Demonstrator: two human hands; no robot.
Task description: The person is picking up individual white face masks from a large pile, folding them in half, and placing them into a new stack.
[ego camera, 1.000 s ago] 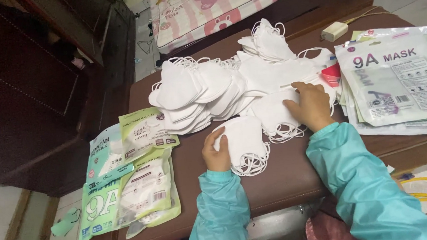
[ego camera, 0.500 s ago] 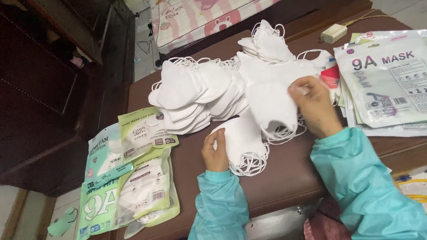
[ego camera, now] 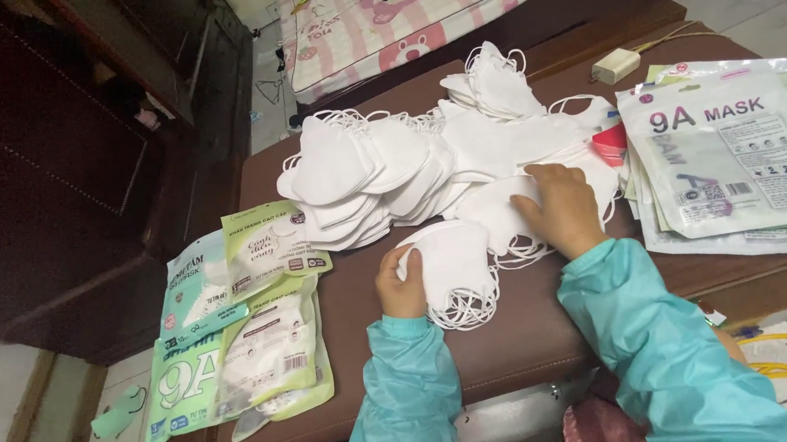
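Left hand (ego camera: 401,284) closed around the edge of a small stack of white masks (ego camera: 455,267) near the front of the brown table (ego camera: 528,340). Right hand (ego camera: 561,209) flat, fingers spread, pressing a single mask (ego camera: 493,210) at the foot of the big pile of masks (ego camera: 408,165), not gripping. Filled packets (ego camera: 236,331) at left, empty bags (ego camera: 735,155) at right.

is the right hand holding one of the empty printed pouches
No, the right hand rests on a white mask in the loose pile, while the empty pouches lie untouched beside it.
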